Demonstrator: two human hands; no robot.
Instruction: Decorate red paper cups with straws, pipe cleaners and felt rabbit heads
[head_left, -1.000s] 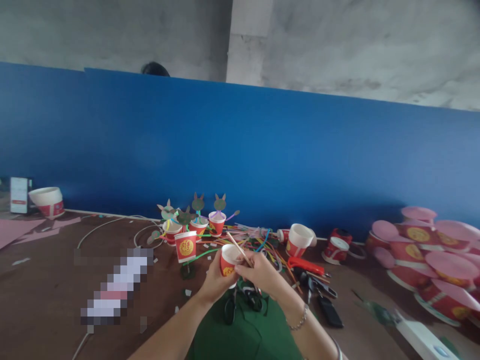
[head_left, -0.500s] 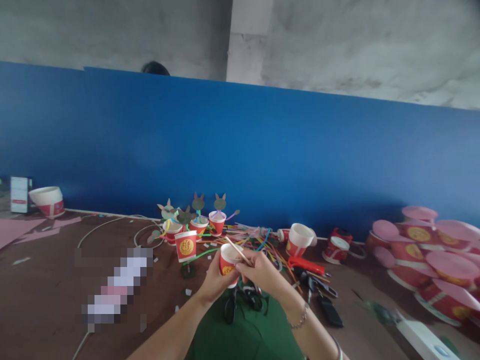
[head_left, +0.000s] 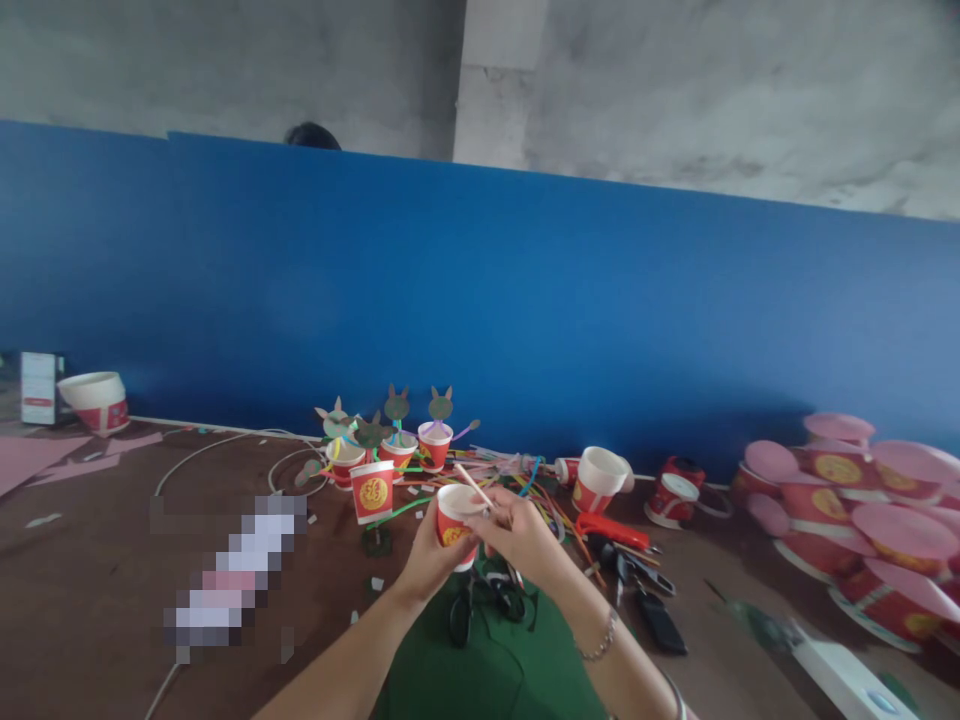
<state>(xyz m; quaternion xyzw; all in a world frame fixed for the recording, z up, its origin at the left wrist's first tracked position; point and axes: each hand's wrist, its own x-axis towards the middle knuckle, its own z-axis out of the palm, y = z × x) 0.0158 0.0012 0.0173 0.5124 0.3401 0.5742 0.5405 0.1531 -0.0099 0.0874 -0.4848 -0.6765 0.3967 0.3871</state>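
My left hand (head_left: 429, 562) is wrapped round a small red paper cup (head_left: 454, 514) with a gold emblem, held upright above the brown table (head_left: 97, 580). My right hand (head_left: 519, 535) pinches a thin wooden stick (head_left: 474, 487) whose upper end points up and left across the cup's rim. Just behind the cup stand several red cups with paper animal figures on straws (head_left: 396, 440). A lone red cup (head_left: 372, 490) stands to the left of them. A green sheet (head_left: 495, 665) lies under my wrists with black scissors (head_left: 487, 605) on it.
Coloured straws (head_left: 525, 482) lie scattered behind my hands. A tipped white cup (head_left: 598, 478), a red cutter (head_left: 611, 530) and dark tools lie to the right. Pink-lidded red cups (head_left: 855, 500) crowd the far right. A blue partition (head_left: 480, 300) backs the table; someone's head top (head_left: 310, 137) shows above it.
My hands have lifted the cup slightly and the stick has shifted a little to the left over its rim. Everything else stays where it was.
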